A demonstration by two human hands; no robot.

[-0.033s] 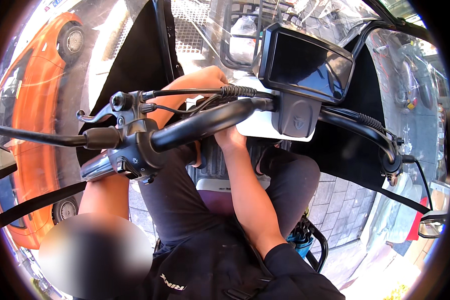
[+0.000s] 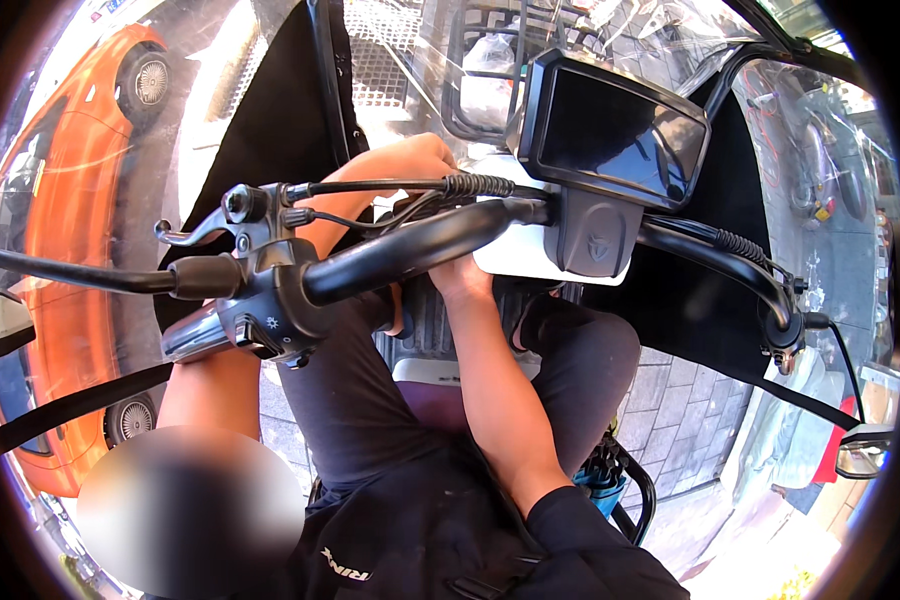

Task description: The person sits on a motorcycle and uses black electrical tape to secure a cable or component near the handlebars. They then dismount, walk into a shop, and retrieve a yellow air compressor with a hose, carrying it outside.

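While we sit astride the scooter, its black handlebar (image 2: 410, 245) sweeps across the view from the left grip to the right lever, and both our arms reach under it toward the front panel. Biggest beside us is the orange car (image 2: 65, 200), parked close along the left edge of the scooter. Next in size comes the dark display (image 2: 615, 135) on the steering column, tilted up above a white panel (image 2: 515, 262).

Our left hand (image 2: 410, 160) rests just beyond the handlebar, near the cables (image 2: 390, 187); its fingers curl forward, but we cannot tell what they press on, since the bar and cables cover them. Our right hand (image 2: 460, 278) goes up under the bar to the lower left corner of the white panel, and its fingers are hidden, so we cannot tell its grip either.

We judge the panel to be stiff, smooth plastic, light but liable to crack or slip, best taken by its lower edge rather than the glossy face. The cables are soft and snag easily.

Room is tight: the bar hangs over our wrists, the footboard (image 2: 430, 320) and our knees close in below, and the switch cluster (image 2: 265, 325) crowds the left end. Open space lies only toward the paved ground (image 2: 685, 420) at right.
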